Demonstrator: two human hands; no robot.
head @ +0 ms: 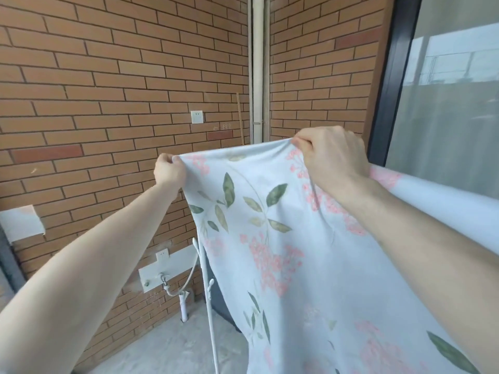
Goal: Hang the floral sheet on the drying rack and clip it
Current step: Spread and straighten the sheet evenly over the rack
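- The left hand (169,171) pinches the near-left corner of the sheet's (283,252) top edge, fingers curled over the fabric, arm stretched well forward.
- The right hand (328,155) pinches the same edge further right and slightly higher, thumb and fingers bunched on a small fold of cloth.
- Between the two grips the edge runs taut, roughly left to right and rising a little toward the right hand; that is the long axis to be laid along a rail.
- From this edge the sheet falls away downward and toward the person, filling the lower right of the view; beyond the right wrist more of it lies draped off to the right, seemingly over something, though what carries it there is hidden.
- Only one part of the rack (208,292) shows: a thin white upright below the left hand, just left of the hanging cloth. Its top rail cannot be seen, so whether the held edge is already over a rail cannot be told.
- Judging by that upright, the rack lies under and behind the cloth, nearer the left hand's side.
- No clips are in view; clipping looks yet to be done.
- Behind stand a brick wall (108,90) and, at right, a window (445,103).
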